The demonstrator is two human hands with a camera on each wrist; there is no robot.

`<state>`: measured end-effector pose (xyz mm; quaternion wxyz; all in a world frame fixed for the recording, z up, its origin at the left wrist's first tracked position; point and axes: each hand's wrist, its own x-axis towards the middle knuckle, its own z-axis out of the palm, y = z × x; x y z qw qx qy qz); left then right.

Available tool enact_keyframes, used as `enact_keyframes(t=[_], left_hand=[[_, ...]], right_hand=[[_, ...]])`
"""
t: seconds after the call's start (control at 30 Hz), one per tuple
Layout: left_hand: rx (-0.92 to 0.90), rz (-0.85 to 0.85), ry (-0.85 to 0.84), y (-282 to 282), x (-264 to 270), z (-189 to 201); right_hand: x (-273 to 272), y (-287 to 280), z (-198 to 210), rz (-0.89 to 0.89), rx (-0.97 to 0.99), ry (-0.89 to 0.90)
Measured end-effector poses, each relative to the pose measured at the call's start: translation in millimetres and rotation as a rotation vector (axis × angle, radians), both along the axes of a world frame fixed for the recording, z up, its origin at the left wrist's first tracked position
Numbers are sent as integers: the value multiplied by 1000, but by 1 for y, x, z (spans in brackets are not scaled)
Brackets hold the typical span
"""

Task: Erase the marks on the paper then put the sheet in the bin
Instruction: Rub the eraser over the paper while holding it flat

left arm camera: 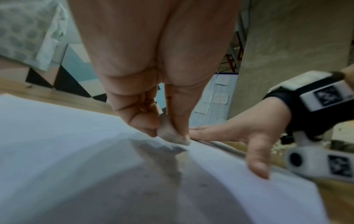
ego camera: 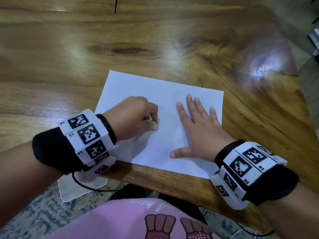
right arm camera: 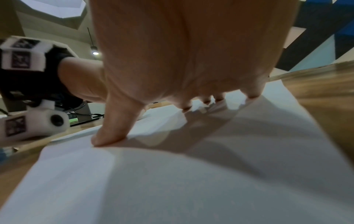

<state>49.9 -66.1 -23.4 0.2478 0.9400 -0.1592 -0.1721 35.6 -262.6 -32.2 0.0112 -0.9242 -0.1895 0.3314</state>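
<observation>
A white sheet of paper (ego camera: 155, 94) lies near the front edge of the wooden table (ego camera: 86, 49). My left hand (ego camera: 138, 114) pinches a small grey eraser (ego camera: 154, 125) between thumb and fingers and holds it against the sheet. In the left wrist view the eraser (left arm camera: 172, 134) touches the paper (left arm camera: 67, 136). My right hand (ego camera: 196, 125) lies flat on the right half of the sheet with fingers spread. In the right wrist view its thumb and fingertips (right arm camera: 107, 136) press on the paper (right arm camera: 172, 181). Faint grey marks show near the eraser. No bin is in view.
The table's front edge (ego camera: 164, 176) runs just below the sheet. A pale flat object (ego camera: 74, 188) lies on the patterned floor below the left wrist. Cables (ego camera: 89, 187) hang from both wristbands. The table's right corner (ego camera: 303, 104) ends close to the sheet.
</observation>
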Motion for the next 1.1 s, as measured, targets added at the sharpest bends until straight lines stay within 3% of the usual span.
enact_keyframes(t=[0.1,0.17,0.3,0.5,0.6,0.73,0.97,1.1], left_hand=[[1,25,-20,-11,-17,-5],[-20,-59,-58,-8,-32,-9],[-28,-210,116,-1,-44,-5],[27,10,-76,-15,20,-5],[1,-130,-78,-13,-14,-10],[-19,-279,116,-7,-51,-5],[-19,-100,-60,-5,-20,-10],[-50,-156,83,7,-49,-6]], right_hand=[[0,0,1,-1,-6,-2],[0,1,2,-9,-2,3],[0,2,2,-17,2,2],[-1,2,3,-22,-4,-1],[0,1,3,-25,4,3],[0,1,2,-23,12,2],[-1,0,3,-6,-9,5],[-1,0,5,4,-22,9]])
